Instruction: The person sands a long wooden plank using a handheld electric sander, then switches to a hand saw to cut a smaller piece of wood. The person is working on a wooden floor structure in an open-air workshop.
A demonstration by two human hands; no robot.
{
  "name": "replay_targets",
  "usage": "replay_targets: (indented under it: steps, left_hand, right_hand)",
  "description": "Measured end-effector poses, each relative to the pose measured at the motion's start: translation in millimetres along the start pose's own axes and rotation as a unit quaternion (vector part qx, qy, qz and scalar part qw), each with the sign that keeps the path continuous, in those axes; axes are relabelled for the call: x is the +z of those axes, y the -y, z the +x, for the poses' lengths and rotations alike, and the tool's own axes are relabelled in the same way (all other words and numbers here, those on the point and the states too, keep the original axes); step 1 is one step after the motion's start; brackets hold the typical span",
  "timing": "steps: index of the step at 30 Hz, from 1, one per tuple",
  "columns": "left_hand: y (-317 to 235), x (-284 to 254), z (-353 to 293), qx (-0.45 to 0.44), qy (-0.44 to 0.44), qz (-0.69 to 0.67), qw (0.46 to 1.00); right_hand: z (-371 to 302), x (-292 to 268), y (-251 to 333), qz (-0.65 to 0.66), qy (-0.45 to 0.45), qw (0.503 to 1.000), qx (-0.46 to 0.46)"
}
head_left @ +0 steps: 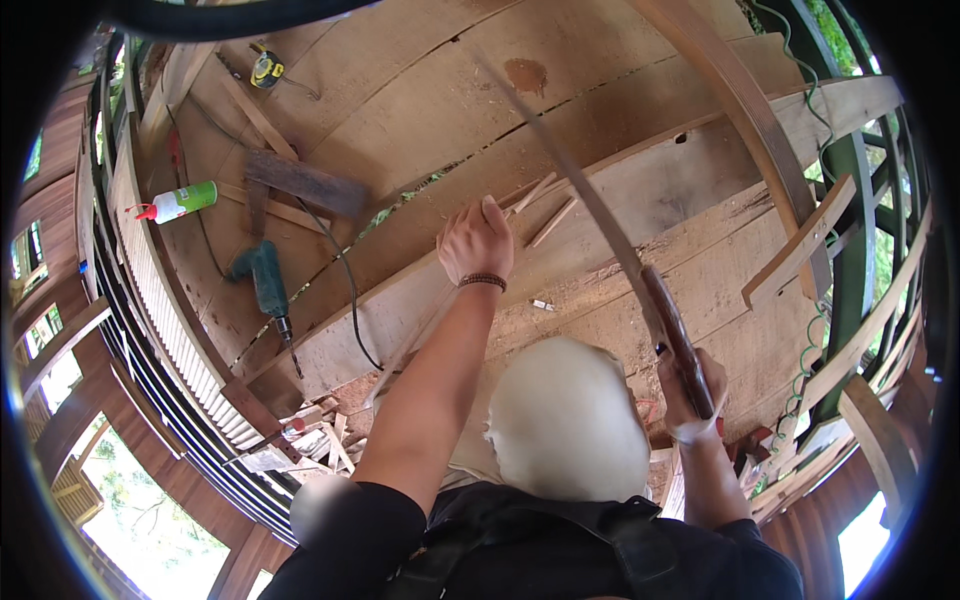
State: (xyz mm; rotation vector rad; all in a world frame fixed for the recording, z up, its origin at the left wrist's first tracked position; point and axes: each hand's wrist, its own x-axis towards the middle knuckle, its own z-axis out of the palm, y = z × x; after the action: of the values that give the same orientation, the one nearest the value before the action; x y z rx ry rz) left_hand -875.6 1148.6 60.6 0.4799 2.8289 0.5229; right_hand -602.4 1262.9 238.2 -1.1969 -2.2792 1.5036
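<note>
My right hand (pixel 692 386) is wrapped round the brown wooden handle (pixel 676 335) of a long, narrow blade, perhaps a machete. The blade (pixel 590 200) reaches up and left over the planks; its far end is blurred. My left hand (pixel 476 240) is closed, knuckles up, at the edge of a long pale plank (pixel 700 165). Whatever its curled fingers hold is hidden. Two thin wood strips (pixel 553 221) lie just right of this hand, beneath the blade's line. A pale rounded form (pixel 568 420), apparently my covered knee, rises between my arms.
A teal drill (pixel 268 283) with a bit and cable lies to the left, near dark wood blocks (pixel 306 182) and a green-and-white bottle (pixel 186 202). A yellow tape measure (pixel 266 68) lies farther back. On the right are a curved timber (pixel 745 110), a short board (pixel 800 242) and a coiled green hose (pixel 812 345).
</note>
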Motion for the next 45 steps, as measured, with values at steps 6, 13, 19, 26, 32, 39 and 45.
replay_targets:
  steps: [6, 13, 19, 26, 32, 39, 45]
  left_hand:
    - [2.1, -17.4, -14.5, 0.11, -0.01, -0.079, 0.991]
    - [23.4, -16.7, -10.1, 0.178, -0.004, -0.181, 0.967]
    - [23.5, -60.3, -24.5, 0.245, -0.049, -0.194, 0.949]
    - [-6.0, -125.3, -84.4, 0.239, 0.122, -0.291, 0.918]
    - [-4.1, -151.1, -115.6, 0.186, 0.182, -0.3, 0.918]
    - [7.7, -141.6, -134.8, 0.162, 0.276, -0.19, 0.928]
    - [40.5, -140.6, -140.6, 0.157, 0.326, -0.162, 0.918]
  right_hand:
    - [31.8, 29.3, -41.9, -0.142, -0.125, 0.958, -0.214]
    - [56.0, 37.4, -91.2, -0.372, -0.032, 0.874, -0.31]
    - [51.5, 44.5, -70.8, -0.307, 0.051, 0.901, -0.303]
    - [77.4, 94.8, 17.9, 0.32, 0.1, 0.941, -0.039]
    - [60.3, 103.7, 24.6, 0.191, 0.145, 0.953, -0.184]
    - [35.0, 98.3, 14.7, -0.098, 0.101, 0.886, -0.443]
    - [44.5, 78.1, -22.6, -0.251, 0.38, 0.868, -0.196]
